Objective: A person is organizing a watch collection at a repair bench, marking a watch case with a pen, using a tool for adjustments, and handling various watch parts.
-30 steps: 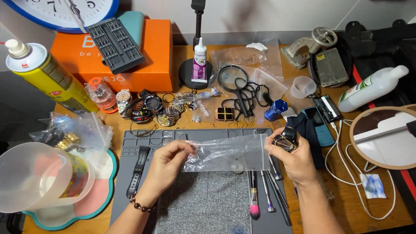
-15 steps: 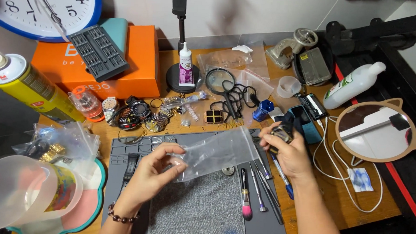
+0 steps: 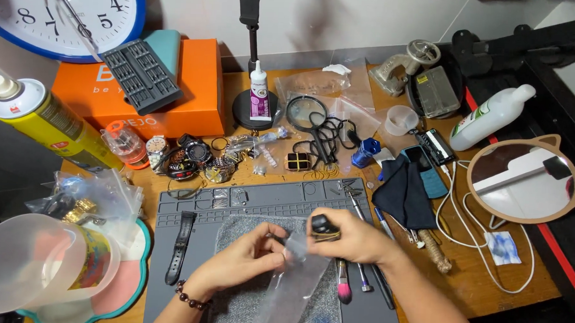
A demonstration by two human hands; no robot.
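Both hands meet over the grey work mat (image 3: 260, 202), above a square of grey cloth (image 3: 245, 234) laid on it; the left hand (image 3: 241, 263) is curled, thumb and fingertips pinching the top edge of a clear plastic bag (image 3: 291, 291), which hangs down and toward the camera across the cloth; the right hand (image 3: 355, 239) is closed around a small black watch (image 3: 325, 226), held right at the mouth of the bag, touching the plastic; a beaded bracelet (image 3: 191, 297) sits on the left wrist. Just beside the right hand lie a pink brush (image 3: 344, 290) and several thin tools (image 3: 366, 281) on the mat's right side; a black watch strap (image 3: 180, 247) lies on the mat to the left, well apart from the hands; a dark folded cloth (image 3: 402, 195) rests near the mat's upper right corner.
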